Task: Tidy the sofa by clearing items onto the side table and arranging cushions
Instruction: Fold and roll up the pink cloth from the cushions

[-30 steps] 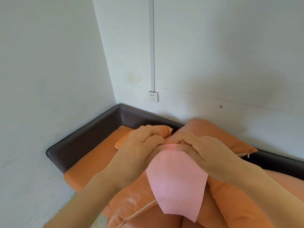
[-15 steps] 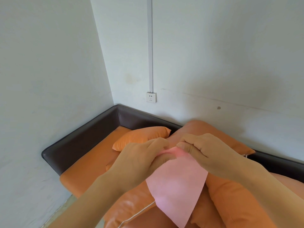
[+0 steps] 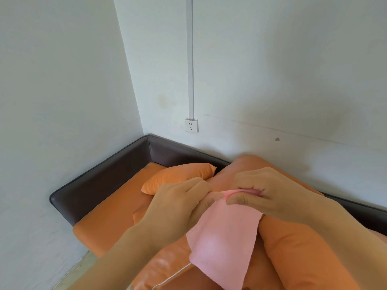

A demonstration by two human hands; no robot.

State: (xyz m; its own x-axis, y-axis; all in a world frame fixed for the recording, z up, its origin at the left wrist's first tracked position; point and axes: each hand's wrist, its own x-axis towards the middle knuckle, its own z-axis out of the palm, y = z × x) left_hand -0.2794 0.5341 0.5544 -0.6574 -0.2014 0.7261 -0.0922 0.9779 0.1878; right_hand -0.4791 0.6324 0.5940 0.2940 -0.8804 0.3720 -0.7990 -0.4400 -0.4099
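Two hands up over an orange sofa point(image 3: 109, 208), holding one pink cloth point(image 3: 226, 243) between them. Left hand point(image 3: 178, 208) pinching the top left corner of the cloth, fingers curled tight on it. Right hand point(image 3: 270, 193) gripping the top edge just beside, thumb under and fingers over, cloth bunched in the grip. Rest of the cloth hanging down flat and a bit tilted, over the orange seat. Small orange cushion point(image 3: 180, 175) lying behind the left hand, near the sofa corner. Big orange cushion point(image 3: 297, 248) under and beside the right arm, leaning by the back of the sofa. Dark brown sofa back point(image 3: 100, 176) running along two white walls. Thin white cord point(image 3: 173, 276) lying on the seat at the bottom. White wall socket point(image 3: 191, 125) above the sofa, with a white strip point(image 3: 190, 59) going straight up from it. Small dark spot point(image 3: 277, 139) on the wall to the right.
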